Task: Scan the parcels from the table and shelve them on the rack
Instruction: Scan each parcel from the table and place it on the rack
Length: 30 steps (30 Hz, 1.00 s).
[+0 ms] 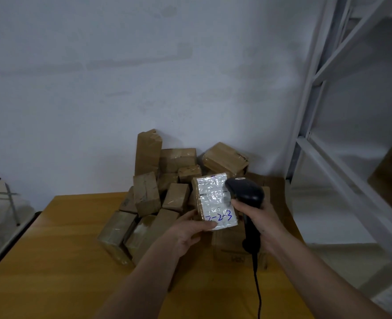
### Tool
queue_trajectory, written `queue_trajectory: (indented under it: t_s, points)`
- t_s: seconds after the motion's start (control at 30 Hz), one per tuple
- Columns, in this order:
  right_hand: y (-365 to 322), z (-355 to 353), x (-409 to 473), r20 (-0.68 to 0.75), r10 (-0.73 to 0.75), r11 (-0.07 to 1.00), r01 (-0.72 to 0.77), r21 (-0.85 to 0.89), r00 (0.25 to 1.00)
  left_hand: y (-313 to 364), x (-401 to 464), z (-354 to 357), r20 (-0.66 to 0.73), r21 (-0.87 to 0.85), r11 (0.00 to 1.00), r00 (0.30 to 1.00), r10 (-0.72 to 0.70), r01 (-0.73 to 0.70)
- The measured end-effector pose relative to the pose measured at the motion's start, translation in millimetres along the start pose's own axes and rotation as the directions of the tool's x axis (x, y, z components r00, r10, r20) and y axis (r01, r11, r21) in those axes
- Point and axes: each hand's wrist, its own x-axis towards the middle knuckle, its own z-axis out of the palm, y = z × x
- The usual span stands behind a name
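Fingers of left hand (190, 229) pinch parcel (215, 201); right hand (257, 224) grips scanner (247, 194); label print glare-washed, unreadable.

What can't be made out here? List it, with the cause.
- Label on the held parcel: head view, print washed out by glare; only blue handwriting shows.
- Scanner window: faces away from the camera.
- Left hand fingers: hidden behind the parcel.
- Rack: cut off by the right edge; one box on it is blurred.
- Scanner cable: runs off the bottom edge.
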Motion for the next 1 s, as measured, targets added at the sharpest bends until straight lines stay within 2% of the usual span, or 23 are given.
queue_trajectory:
  t_s: [0.13,0.23,0.33,0.43,0.77,1.0]
  points:
    - [-4,-4,-2,-0.003,-0.047,0.995,0.046,-0.09,0.999,3,-4,4,-0.04,-0.026,0.999,0.999,0.033,-0.034]
    - [-6,-5,-7,0.043,-0.131,0.972,0.137,-0.19,0.99,11,-8,4,-0.089,-0.073,0.997,0.995,0.034,-0.04]
    - [-9,-5,-11,0.093,-0.241,0.907,0.258,-0.333,0.966,19,-11,4,-0.111,-0.056,0.996,0.992,0.067,-0.073]
    - [-8,-4,-16,0.125,-0.298,0.855,0.323,-0.406,0.946,24,-12,5,-0.091,-0.019,0.993,0.989,0.117,-0.119]
    - [-6,-8,-23,0.08,-0.338,0.865,0.343,-0.368,0.938,28,-16,13,-0.107,0.017,0.986,0.98,0.166,-0.166]
    - [-7,-10,-26,0.101,-0.337,0.863,0.35,-0.365,0.936,29,-15,16,-0.103,0.03,0.988,0.982,0.156,-0.154]
